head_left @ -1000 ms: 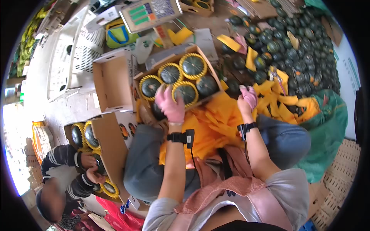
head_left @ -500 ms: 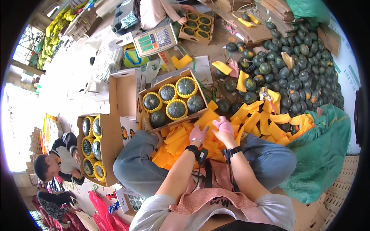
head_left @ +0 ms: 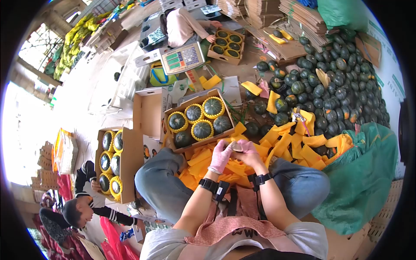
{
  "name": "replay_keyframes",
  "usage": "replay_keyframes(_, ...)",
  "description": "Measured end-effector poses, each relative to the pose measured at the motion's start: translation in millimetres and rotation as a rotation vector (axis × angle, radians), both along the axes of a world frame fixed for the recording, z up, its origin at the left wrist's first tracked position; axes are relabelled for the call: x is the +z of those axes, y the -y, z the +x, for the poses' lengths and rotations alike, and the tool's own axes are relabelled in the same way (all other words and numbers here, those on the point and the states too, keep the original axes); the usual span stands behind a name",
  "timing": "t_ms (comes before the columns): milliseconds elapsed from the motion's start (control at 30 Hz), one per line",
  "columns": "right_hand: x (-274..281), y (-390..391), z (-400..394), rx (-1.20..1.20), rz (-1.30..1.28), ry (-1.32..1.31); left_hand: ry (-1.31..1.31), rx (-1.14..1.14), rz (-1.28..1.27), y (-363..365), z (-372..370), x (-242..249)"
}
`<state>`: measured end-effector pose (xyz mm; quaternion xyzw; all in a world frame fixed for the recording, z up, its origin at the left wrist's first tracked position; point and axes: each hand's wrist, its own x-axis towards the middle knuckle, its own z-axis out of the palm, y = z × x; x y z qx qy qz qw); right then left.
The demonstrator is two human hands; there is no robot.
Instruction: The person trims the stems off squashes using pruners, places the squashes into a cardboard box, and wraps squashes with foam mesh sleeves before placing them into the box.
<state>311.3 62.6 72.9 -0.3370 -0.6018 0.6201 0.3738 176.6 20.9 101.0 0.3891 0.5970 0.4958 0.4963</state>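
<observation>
Pink gloves cover both hands, raised in front of my lap. My left hand [head_left: 220, 157] and my right hand [head_left: 247, 152] are closed together around a small greyish-white object [head_left: 236, 147], too small to name. Beneath them lies a heap of yellow foam net sleeves [head_left: 201, 158]. Just beyond my left hand, an open cardboard box [head_left: 197, 102] holds several dark green pumpkins [head_left: 202, 129]. Most wear yellow foam nets; a bare pumpkin [head_left: 222, 124] sits at the right and another bare pumpkin [head_left: 183, 139] at the near left corner.
Loose pumpkins [head_left: 331, 93] are piled at the right, behind a green sack [head_left: 357, 182]. A scale [head_left: 183, 58] stands beyond the box. Another packed box [head_left: 131, 167] is at the left, beside a person in a striped-sleeve jacket [head_left: 82, 210]. A second person [head_left: 184, 28] works farther back.
My hands were lower and apart over the foam nets; they have come together around the small greyish object. The person at left has leaned lower and reached an arm out. The camera view has shifted slightly.
</observation>
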Motion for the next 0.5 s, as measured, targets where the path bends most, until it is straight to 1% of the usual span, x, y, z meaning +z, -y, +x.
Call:
replay_keyframes(33, 14.5, 0.9, -4.7, 0.005, 0.027, -0.201, 0.043, -0.008, 0.045, 3.2, -2.8, 7.3)
replay_keyframes(67, 31.4, 5.1, 0.5, 0.014, -0.106, -0.204, 0.088, -0.075, 0.076, 6.3, -5.9, 12.1)
replay_keyframes(100, 29.5, 5.4, 1.5, 0.018, -0.307, -0.217, 0.255, -0.114, 0.044, 8.7, -8.9, 20.7)
replay_keyframes(167, 25.9, 11.1, -6.0, -0.078, -0.631, -0.553, 0.295, -0.137, 0.042, 11.4, -13.1, 38.7)
replay_keyframes(200, 28.0, 13.0, -7.9, -0.106, -0.728, -0.592, 0.324, -0.116, -0.001, 12.7, -14.9, 41.8)
replay_keyframes(233, 29.7, 14.9, -11.0, -0.128, -0.691, -0.589, 0.226, -0.087, 0.024, 15.5, -17.6, 40.4)
replay_keyframes(300, 38.3, 18.9, -13.1, -0.206, -0.505, -0.249, 0.033, -0.039, 0.071, 16.9, -23.0, 32.1)
replay_keyframes(333, 38.9, 18.7, -15.9, -0.221, -0.170, -0.083, -0.066, 0.024, 0.108, 18.1, -23.3, 27.1)
replay_keyframes(367, 39.7, 18.2, -18.8, -0.233, 0.163, 0.082, -0.185, 0.007, 0.146, 21.0, -22.0, 21.7)
replay_keyframes(400, 40.1, 18.6, -21.2, -0.241, 0.495, 0.248, -0.303, -0.012, 0.181, 24.1, -18.7, 27.0)
replay_keyframes(433, 39.3, 20.5, -23.1, -0.253, 0.398, 0.183, -0.420, -0.033, 0.215, 26.8, -15.7, 29.6)
replay_keyframes(467, 37.9, 21.4, -24.7, -0.265, 0.304, 0.120, -0.584, 0.022, 0.303, 26.4, -13.6, 25.6)
replay_keyframes(500, 37.6, 20.7, -25.9, -0.275, 0.215, 0.055, -0.663, 0.042, 0.282, 26.9, -13.9, 21.4)
